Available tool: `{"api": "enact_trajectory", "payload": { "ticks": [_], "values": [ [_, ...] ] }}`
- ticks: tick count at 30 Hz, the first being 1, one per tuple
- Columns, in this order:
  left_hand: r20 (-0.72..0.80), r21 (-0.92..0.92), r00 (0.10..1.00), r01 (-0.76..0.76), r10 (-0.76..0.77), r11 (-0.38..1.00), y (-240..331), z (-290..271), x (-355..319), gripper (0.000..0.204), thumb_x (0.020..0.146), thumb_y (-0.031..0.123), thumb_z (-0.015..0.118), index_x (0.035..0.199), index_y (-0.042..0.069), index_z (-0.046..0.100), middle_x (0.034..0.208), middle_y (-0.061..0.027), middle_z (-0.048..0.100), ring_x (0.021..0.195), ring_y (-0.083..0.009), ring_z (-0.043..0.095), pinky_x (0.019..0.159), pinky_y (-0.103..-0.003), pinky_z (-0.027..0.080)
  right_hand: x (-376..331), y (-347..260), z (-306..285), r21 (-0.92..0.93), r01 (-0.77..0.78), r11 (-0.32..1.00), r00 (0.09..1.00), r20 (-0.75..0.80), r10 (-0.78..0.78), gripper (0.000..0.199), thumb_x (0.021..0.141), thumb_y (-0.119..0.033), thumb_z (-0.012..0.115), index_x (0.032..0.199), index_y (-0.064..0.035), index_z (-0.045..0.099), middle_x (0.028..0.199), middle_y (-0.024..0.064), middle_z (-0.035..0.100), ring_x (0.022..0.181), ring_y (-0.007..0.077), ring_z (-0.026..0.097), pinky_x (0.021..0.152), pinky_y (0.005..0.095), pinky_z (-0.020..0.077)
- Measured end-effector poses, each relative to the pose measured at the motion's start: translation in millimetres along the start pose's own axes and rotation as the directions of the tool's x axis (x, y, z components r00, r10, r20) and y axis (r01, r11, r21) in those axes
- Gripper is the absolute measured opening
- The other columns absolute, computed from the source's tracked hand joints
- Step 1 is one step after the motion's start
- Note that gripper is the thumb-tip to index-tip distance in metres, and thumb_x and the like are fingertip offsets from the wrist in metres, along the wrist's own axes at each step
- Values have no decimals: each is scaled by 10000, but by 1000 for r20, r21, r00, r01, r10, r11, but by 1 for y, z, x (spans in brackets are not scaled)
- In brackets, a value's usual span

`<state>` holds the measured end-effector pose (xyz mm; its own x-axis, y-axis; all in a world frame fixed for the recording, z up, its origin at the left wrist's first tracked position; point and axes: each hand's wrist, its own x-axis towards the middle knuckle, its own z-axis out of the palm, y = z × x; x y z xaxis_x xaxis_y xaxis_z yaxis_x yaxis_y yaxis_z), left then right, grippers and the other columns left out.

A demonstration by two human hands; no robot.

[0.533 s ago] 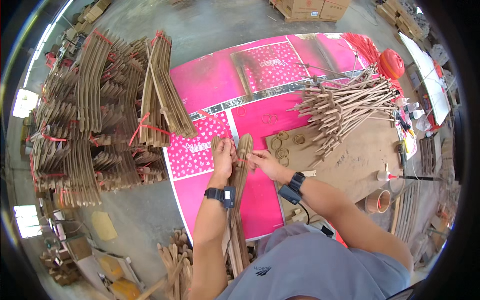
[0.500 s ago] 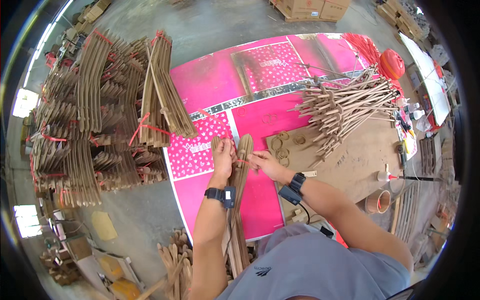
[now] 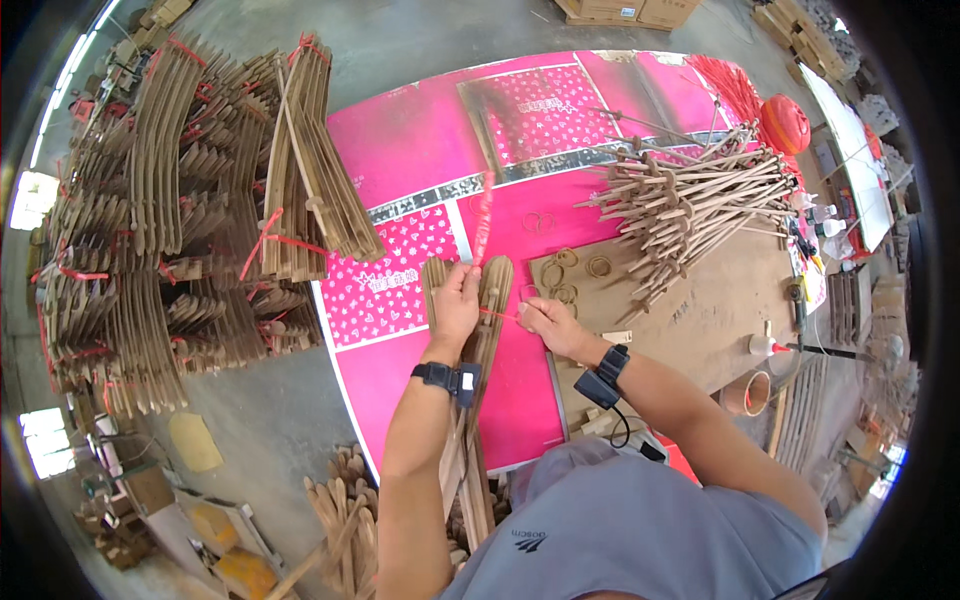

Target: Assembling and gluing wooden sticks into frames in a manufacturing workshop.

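A bundle of long, round-ended wooden slats (image 3: 488, 345) lies lengthwise in front of me, its far end on the pink table. My left hand (image 3: 459, 308) is closed at the bundle's far part, gripping a red plastic strip (image 3: 484, 225) whose loose end sticks up beyond the fingers. To the right, my right hand (image 3: 553, 328) pinches the strip's other end. Between the hands the strip runs taut across the slats. Part of the bundle is hidden behind my left hand and forearm.
Tied stacks of wooden slats (image 3: 160, 150) stand at the left. Thin wooden sticks with discs (image 3: 690, 200) are heaped on a brown board (image 3: 690, 320) beside several thin rings (image 3: 598, 266). Far right are a red twine ball (image 3: 784, 125), a glue bottle (image 3: 764, 346) and a round tub (image 3: 745, 394).
My right hand has moved a little to the right, drawing the strip out longer. The strip's loose end now stands up above my left hand. The view has shifted slightly.
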<state>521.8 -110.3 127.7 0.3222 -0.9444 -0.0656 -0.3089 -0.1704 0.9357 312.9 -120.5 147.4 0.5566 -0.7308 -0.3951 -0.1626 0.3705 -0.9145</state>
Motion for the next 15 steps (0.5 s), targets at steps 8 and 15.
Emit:
{"api": "enact_trajectory", "payload": {
  "ticks": [8,15],
  "values": [
    [404,272,835,-499,372,823,42,-3,-31,144,961,117,612,1015,-13,644,961,-193,600,908,-415,621,801,-503,516,3,-38,-7,-168,303,938,936,-132,-326,262,1070,-202,533,891,-30,617,892,26,601,752,112,553,737,278,465],
    [380,299,899,-342,218,891,21,-6,-35,162,969,142,611,996,-3,679,978,-167,645,959,-383,624,863,-487,493,2,-49,-7,-395,239,887,968,19,-252,272,981,-218,683,1133,0,624,1076,133,667,875,264,661,797,375,537]
  ]
}}
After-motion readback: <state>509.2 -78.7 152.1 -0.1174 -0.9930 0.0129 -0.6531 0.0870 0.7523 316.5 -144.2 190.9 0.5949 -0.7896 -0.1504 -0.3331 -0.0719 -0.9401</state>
